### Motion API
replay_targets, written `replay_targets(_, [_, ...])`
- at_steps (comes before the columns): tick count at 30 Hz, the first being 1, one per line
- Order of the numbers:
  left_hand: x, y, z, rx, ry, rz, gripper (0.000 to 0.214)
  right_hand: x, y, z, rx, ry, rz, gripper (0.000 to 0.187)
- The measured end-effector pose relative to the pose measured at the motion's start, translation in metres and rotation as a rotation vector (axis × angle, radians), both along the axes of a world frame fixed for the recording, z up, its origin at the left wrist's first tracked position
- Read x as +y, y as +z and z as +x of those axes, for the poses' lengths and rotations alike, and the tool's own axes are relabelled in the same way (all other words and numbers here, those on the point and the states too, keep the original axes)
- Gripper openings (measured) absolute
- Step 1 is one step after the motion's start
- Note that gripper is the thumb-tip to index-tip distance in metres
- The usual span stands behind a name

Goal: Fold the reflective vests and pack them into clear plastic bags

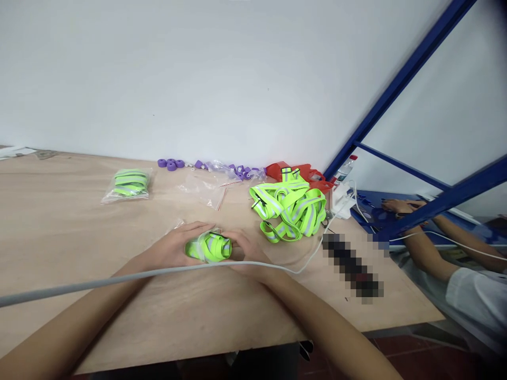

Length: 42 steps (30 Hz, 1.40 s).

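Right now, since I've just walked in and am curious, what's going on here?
A person's left hand and right hand hold a bundled green strap between them, its left part seemingly covered by clear plastic. A bagged strap lies farther back to the left; loose straps sit heaped to the right.
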State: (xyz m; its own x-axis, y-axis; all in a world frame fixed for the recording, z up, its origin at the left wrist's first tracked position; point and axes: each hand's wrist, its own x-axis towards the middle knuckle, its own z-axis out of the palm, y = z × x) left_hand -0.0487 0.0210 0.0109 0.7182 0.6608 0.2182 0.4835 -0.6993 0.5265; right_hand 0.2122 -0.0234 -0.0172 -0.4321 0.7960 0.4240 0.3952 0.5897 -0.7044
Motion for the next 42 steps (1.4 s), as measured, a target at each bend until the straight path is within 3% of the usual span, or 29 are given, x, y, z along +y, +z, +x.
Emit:
replay_targets(5, [0.008,0.002,-0.008,0.127,-0.009,0.055,0.084,0.002,-0.01,-0.005,-0.002,0.012,0.084,0.051])
replay_targets(10, [0.007,0.007,-0.003,0.236,-0.023,0.155,0.079,-0.002,-0.011,-0.009,-0.018,-0.083,0.032,0.047])
replay_targets(20, [0.0,0.012,0.007,0.1,-0.128,0.11,0.07,-0.004,-0.013,-0.009,0.041,-0.141,0.061,0.045])
replay_targets(30, [-0.009,0.001,0.022,0.039,-0.162,0.226,0.069,-0.011,-0.01,-0.02,0.046,-0.294,-0.109,0.035])
replay_targets(37, [-0.01,0.01,0.02,-0.021,-0.097,0.205,0.062,-0.011,0.005,-0.012,0.006,-0.122,0.052,0.026])
replay_targets(42, [-0.013,0.017,0.015,-0.084,0.031,0.133,0.057,-0.011,0.011,-0.005,-0.028,-0.047,0.218,0.037])
